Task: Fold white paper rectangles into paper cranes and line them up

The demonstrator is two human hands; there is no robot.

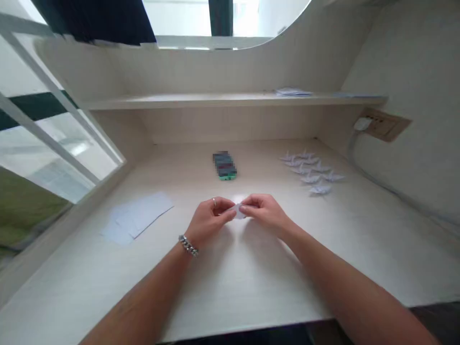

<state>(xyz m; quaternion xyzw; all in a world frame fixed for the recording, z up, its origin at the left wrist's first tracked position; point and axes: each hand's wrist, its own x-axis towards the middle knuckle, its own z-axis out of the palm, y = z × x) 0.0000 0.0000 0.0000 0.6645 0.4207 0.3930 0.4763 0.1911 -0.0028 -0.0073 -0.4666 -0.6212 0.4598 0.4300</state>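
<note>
A small folded piece of white paper [240, 211] is pinched between my two hands, just above the middle of the desk. My left hand [211, 218], with a ring and a chain bracelet, grips its left side between thumb and fingers. On the right side, the thumb and forefinger of my right hand [266, 211] press the paper together. Fingers cover much of it, so its full shape is hidden. To the right lie several folded white paper cranes [312, 172] in a cluster. Flat white paper sheets [138, 215] overlap at the left.
A phone-like dark object [224, 165] with a green end, its face pixelated, lies behind my hands. Above the desk [230, 297] runs a shelf [215, 101] bearing a paper stack [293, 92]. A plug [362, 124] with a cable sits in the right wall socket [386, 125].
</note>
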